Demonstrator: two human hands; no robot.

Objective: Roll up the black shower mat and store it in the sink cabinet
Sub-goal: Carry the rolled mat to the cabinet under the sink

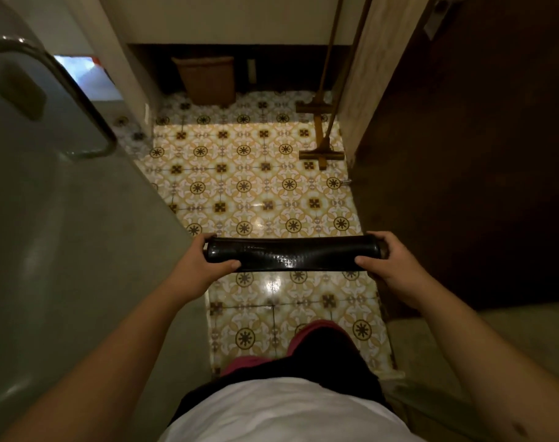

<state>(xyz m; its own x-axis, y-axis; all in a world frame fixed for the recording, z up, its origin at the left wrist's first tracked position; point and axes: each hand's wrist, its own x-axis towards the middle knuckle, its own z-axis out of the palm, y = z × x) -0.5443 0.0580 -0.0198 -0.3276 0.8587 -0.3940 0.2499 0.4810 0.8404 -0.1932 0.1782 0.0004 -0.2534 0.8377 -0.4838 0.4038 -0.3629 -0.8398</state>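
The black shower mat [292, 252] is rolled into a tight, glossy tube and held level above the patterned tile floor, across the middle of the view. My left hand [208, 260] grips its left end, thumb on the near side. My right hand [390, 261] grips its right end the same way. Both arms reach forward from the bottom of the frame. No sink cabinet can be made out in this view.
A grey bathtub wall [80, 234] with a metal grab bar [67, 100] fills the left. A dark wooden door [463, 154] stands on the right. Farther ahead are a brown wicker bin [208, 79] and two wooden-handled floor tools [323, 129] leaning at the right.
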